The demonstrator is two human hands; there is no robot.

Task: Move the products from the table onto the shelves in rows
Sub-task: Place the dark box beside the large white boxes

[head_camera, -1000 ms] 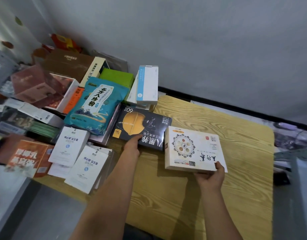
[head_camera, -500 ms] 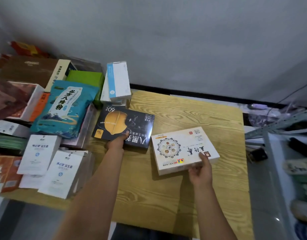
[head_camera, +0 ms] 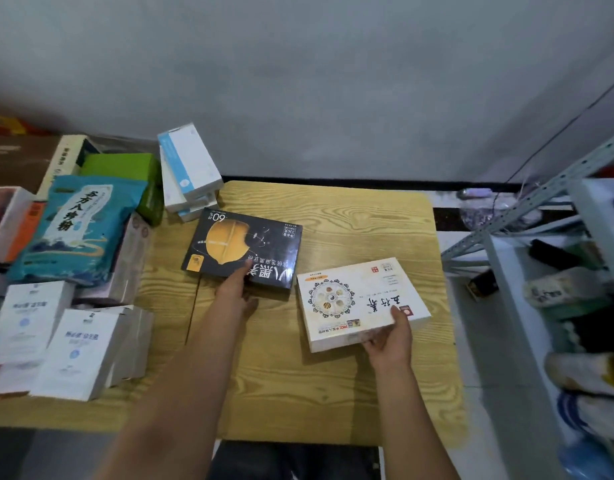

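A flat black box with a gold disc print lies on the wooden table. My left hand grips its near edge, thumb on top. To its right a cream box with a round emblem is lifted slightly off the table; my right hand holds its near right corner, thumb on the lid. The grey metal shelves stand at the far right, with several products lying on them.
The table's left half is crowded: a teal pouch, white boxes at the front left, a stack of blue-and-white boxes, a green box and brown cartons behind. A grey wall is close behind.
The view has swung to the right, bringing the shelves into sight. The cream box in my right hand has moved a little to the right and turned. My left hand stays on the black box.
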